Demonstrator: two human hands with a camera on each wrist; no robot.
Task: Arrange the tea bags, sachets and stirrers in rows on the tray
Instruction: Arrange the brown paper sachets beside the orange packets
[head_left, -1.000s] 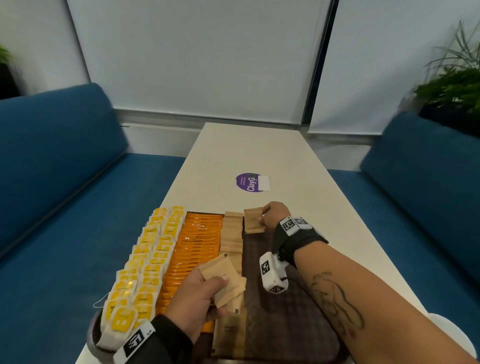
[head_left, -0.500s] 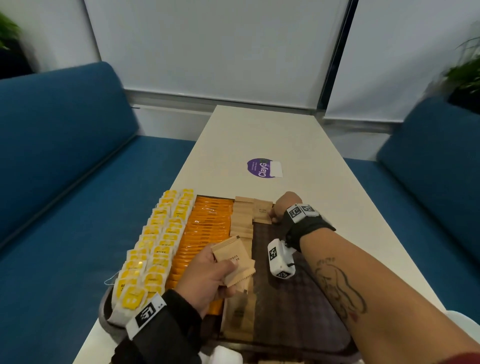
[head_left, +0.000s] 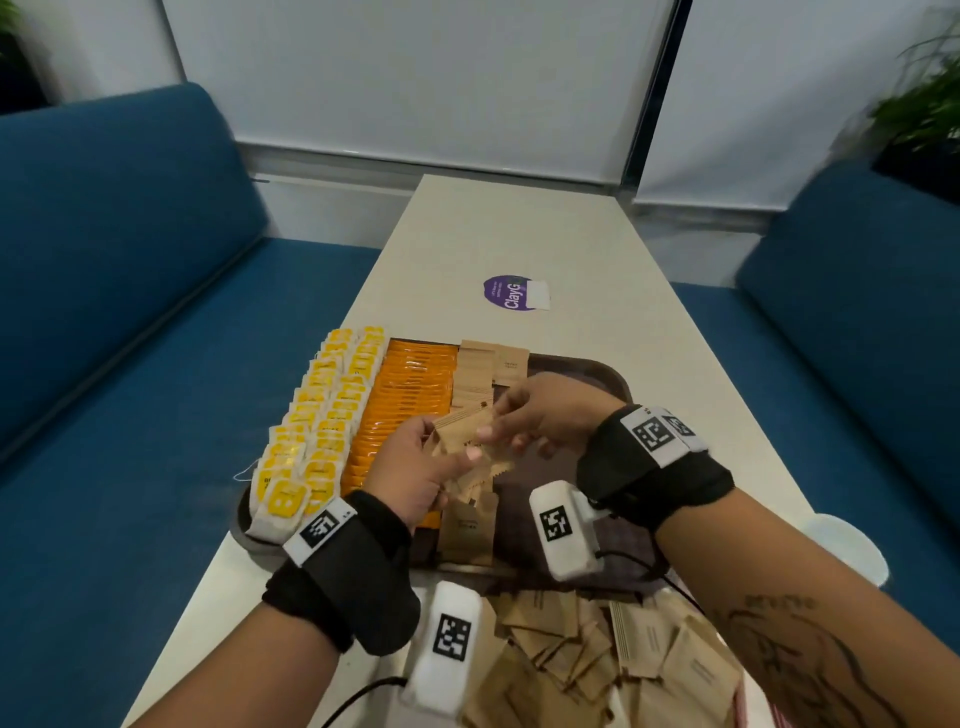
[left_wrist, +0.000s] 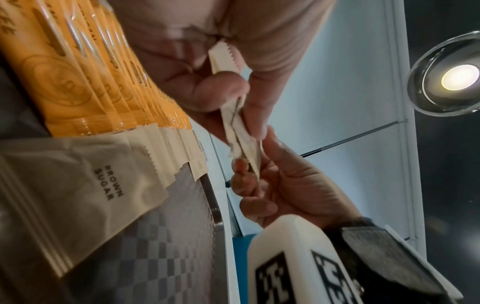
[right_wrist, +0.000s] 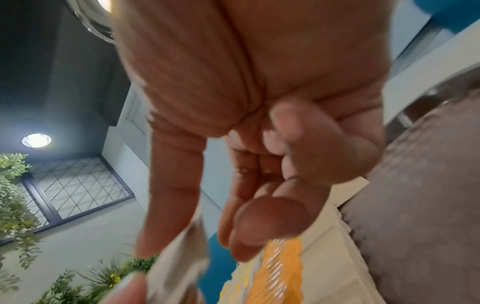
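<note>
A dark tray (head_left: 597, 371) on the white table carries two rows of yellow tea bags (head_left: 322, 415), a row of orange sachets (head_left: 410, 395) and a row of brown sugar sachets (head_left: 475, 374), with one more brown sachet (head_left: 511, 364) beside its far end. My left hand (head_left: 447, 441) grips a small stack of brown sachets (head_left: 462, 434) above the tray's middle. My right hand (head_left: 497, 418) pinches the top sachet of that stack between thumb and forefinger. In the left wrist view the pinched sachets (left_wrist: 241, 133) stand edge-on between both hands, above a lying brown sugar sachet (left_wrist: 78, 185).
A loose heap of brown sachets (head_left: 597, 665) lies at the table's near edge. A purple sticker (head_left: 511, 292) is on the table beyond the tray, and a white round object (head_left: 847, 545) sits at the right edge. Blue sofas (head_left: 104, 312) flank the table.
My right hand has come back from the far end of the tray to the stack in my left hand and now pinches its top sachet. The head view has tilted down.
</note>
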